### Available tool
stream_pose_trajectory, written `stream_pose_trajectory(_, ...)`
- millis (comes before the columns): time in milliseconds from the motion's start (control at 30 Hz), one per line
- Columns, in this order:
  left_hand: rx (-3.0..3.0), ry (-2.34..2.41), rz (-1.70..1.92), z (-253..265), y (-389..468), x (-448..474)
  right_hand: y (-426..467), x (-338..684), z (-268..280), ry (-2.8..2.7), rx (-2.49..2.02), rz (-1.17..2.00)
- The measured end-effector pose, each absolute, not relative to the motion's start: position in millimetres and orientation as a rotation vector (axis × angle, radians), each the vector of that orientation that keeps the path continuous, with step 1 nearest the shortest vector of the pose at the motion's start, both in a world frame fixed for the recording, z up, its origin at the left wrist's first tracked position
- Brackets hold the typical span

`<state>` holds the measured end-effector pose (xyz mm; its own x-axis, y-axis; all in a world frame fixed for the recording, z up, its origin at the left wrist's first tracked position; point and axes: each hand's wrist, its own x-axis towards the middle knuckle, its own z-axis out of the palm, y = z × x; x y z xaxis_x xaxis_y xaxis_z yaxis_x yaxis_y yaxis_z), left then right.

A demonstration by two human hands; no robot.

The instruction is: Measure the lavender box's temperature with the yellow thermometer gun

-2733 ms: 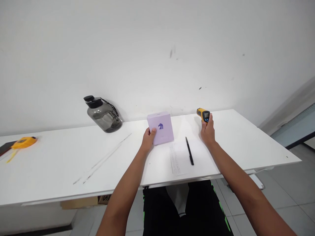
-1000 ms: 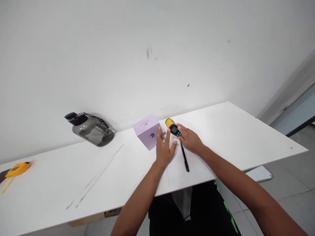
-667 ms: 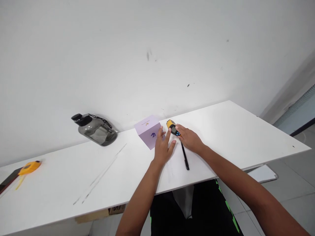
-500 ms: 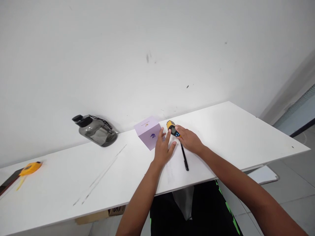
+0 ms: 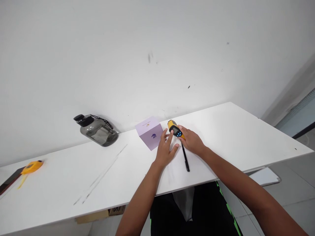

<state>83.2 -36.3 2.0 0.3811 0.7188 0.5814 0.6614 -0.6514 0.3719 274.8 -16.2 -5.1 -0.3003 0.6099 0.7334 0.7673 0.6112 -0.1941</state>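
Note:
A yellow-and-black infrared thermometer (image 5: 176, 131) with a small screen and blue buttons is held in my right hand (image 5: 193, 141), whose fingers wrap its handle. My left hand (image 5: 166, 149) is open, fingers spread, with one fingertip at the left edge of the thermometer's screen. Whether that fingertip presses on it, I cannot tell. Just behind my left fingers stands a lilac box (image 5: 150, 132), its right edge partly covered by them. Below the thermometer lies a black pen (image 5: 185, 159), its upper end close under my right hand.
A grey translucent water bottle (image 5: 99, 131) with a black cap stands by the wall. Far left on the white table (image 5: 118, 177) are an orange tape measure (image 5: 31, 167) and a dark flat object (image 5: 11, 180). A cardboard box (image 5: 98, 216) shows under the table.
The thermometer has turned slightly in my right hand, and more of its screen and buttons shows. My left hand stays beside it. The whole view has shifted a little.

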Motion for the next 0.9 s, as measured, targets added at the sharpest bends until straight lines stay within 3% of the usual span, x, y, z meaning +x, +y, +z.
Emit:
stream_pose_trajectory(367,2.548,1.090,1.111,6.1,-38.1,81.4,-17.7,279.2,1.0,-1.984,-0.954,-0.409)
stream_pose_trajectory(900,2.402,0.961,1.092,2.4,-38.0,80.6,-17.7,281.6,-1.7,-1.942,-0.937,-0.371)
